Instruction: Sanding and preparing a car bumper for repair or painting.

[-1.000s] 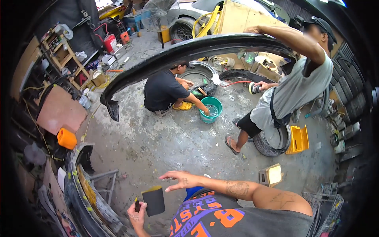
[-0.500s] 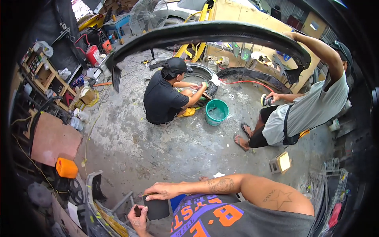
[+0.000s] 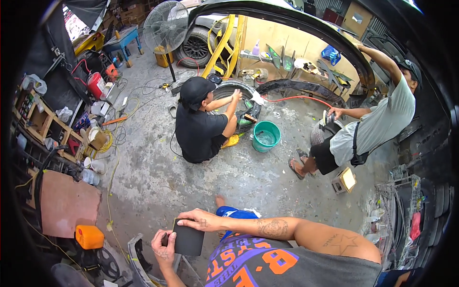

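At the bottom of the head view, a black sheet of sandpaper point(image 3: 189, 237) is pinched between my two hands. My right hand point(image 3: 200, 220) grips its upper edge, fingers bent over the top. The left edge is caught by my left hand point(image 3: 163, 246), its thumb and fingers closed; a dark bit, perhaps a folded end of the sheet, shows between them. Below my hands lies a curved grey car part point(image 3: 138, 256), close to my left forearm and apart from the sheet.
A person in black point(image 3: 198, 119) squats beside a green bucket point(image 3: 266, 136). At right a standing person point(image 3: 377, 126) raises a long black bumper point(image 3: 282, 10) and holds a round sander point(image 3: 329, 116). An orange jerrycan point(image 3: 89, 237), a fan point(image 3: 166, 26) and a box lamp point(image 3: 344, 181) stand around.
My view has shifted. The sheet sits a little higher and shows flatter between my hands. The squatting person's hands have come up together, and the standing person's bumper appears higher.
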The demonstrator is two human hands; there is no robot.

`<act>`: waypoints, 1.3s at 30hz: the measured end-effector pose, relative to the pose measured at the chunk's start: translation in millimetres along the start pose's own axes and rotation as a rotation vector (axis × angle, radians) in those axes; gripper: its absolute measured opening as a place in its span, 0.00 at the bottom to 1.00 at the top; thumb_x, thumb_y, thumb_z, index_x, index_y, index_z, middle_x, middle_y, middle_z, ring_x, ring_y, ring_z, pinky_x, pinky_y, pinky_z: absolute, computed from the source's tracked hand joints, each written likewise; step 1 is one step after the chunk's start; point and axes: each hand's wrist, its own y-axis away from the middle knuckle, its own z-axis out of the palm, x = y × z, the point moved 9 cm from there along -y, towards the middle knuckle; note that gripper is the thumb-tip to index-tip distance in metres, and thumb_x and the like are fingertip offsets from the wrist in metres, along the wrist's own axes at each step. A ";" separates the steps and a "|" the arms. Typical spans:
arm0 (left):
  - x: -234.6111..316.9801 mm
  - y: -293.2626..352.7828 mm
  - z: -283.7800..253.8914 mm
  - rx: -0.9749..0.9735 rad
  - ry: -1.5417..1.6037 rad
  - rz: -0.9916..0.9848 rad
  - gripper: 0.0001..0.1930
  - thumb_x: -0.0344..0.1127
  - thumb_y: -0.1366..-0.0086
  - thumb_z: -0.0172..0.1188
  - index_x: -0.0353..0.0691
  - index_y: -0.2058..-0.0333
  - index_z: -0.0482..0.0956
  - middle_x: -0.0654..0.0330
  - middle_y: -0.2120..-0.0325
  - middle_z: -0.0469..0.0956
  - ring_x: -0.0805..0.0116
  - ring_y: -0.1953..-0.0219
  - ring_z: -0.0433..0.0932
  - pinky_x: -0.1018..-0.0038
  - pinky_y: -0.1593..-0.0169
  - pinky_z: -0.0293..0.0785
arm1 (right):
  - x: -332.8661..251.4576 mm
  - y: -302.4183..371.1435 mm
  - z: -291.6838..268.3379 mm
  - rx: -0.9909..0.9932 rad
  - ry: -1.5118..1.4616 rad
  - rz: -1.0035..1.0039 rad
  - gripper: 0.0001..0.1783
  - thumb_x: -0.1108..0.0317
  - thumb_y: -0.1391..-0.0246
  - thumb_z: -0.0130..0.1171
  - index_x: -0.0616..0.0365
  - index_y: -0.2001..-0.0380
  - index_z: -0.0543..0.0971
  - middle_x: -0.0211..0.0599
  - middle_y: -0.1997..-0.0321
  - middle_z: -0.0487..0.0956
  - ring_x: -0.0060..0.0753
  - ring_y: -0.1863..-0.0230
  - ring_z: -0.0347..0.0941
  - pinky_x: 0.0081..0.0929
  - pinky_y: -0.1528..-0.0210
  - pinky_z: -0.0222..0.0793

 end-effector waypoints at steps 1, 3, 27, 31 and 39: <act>-1.4 -15.3 0.9 -0.003 -0.003 0.006 0.07 0.27 0.44 0.63 0.30 0.75 0.75 0.61 0.79 0.71 0.73 0.79 0.66 0.76 0.75 0.61 | 0.7 -11.5 -8.5 0.026 0.004 -0.004 0.24 0.51 0.36 0.48 0.62 0.54 0.76 0.47 0.69 0.80 0.38 0.67 0.77 0.35 0.65 0.69; -14.5 -43.1 -2.3 -0.020 -0.039 -0.031 0.09 0.29 0.43 0.64 0.30 0.75 0.74 0.60 0.80 0.69 0.73 0.79 0.66 0.76 0.73 0.61 | 13.4 -38.5 -16.2 0.057 -0.011 0.031 0.24 0.51 0.36 0.49 0.63 0.54 0.76 0.46 0.67 0.80 0.37 0.65 0.77 0.34 0.63 0.70; -133.4 -240.6 -73.6 0.239 0.083 -0.300 0.13 0.40 0.40 0.67 0.34 0.70 0.81 0.66 0.80 0.77 0.79 0.77 0.71 0.78 0.70 0.69 | 85.8 -228.0 -70.9 0.104 -0.761 0.399 0.20 0.67 0.44 0.62 0.67 0.51 0.75 0.37 0.57 0.81 0.23 0.60 0.78 0.23 0.57 0.75; -147.5 -244.8 -82.8 0.266 0.078 -0.301 0.13 0.39 0.41 0.67 0.33 0.70 0.80 0.64 0.80 0.77 0.79 0.77 0.72 0.78 0.71 0.69 | 81.7 -241.2 -73.2 0.165 -0.682 0.396 0.16 0.68 0.44 0.62 0.66 0.55 0.77 0.36 0.60 0.82 0.22 0.63 0.79 0.22 0.60 0.76; -143.1 -245.8 -79.2 0.322 0.098 -0.257 0.10 0.35 0.40 0.66 0.34 0.71 0.79 0.65 0.79 0.77 0.80 0.74 0.71 0.79 0.68 0.69 | 85.1 -240.6 -79.1 0.254 -0.536 0.394 0.24 0.66 0.46 0.64 0.72 0.50 0.74 0.39 0.60 0.82 0.25 0.63 0.79 0.23 0.60 0.76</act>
